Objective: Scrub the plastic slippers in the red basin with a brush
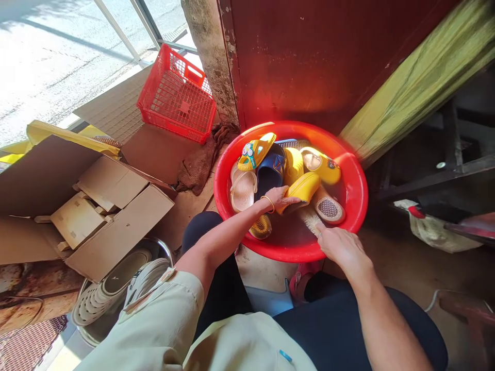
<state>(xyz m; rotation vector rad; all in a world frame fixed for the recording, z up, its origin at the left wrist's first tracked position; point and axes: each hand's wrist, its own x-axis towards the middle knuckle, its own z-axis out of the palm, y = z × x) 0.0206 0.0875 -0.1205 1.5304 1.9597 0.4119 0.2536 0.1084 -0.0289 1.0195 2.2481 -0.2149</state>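
One yellow slipper sits over the middle of the red basin, held by the left hand. The thumb lies along the near edge of the slipper and the other fingers curl over its heel end, so the slipper is clamped between them. Its long axis runs from the hand toward the far right rim of the basin, toe pointing away from the hand and slightly up.

Directly below the slipper, a brush with pale bristles lies against its underside. The right hand grips the brush handle with the fingers closed around it, index finger stretched along the top toward the bristles. The right forearm enters from the lower right over the near rim; the left forearm, with a bracelet at the wrist, enters from the lower left.

Other footwear fills the far half of the basin: yellow sandals, a blue shoe and a beige clog.

Outside the basin, a red basket stands to the far left, cardboard boxes to the left, and a metal bowl holding grey shoes at the near left.
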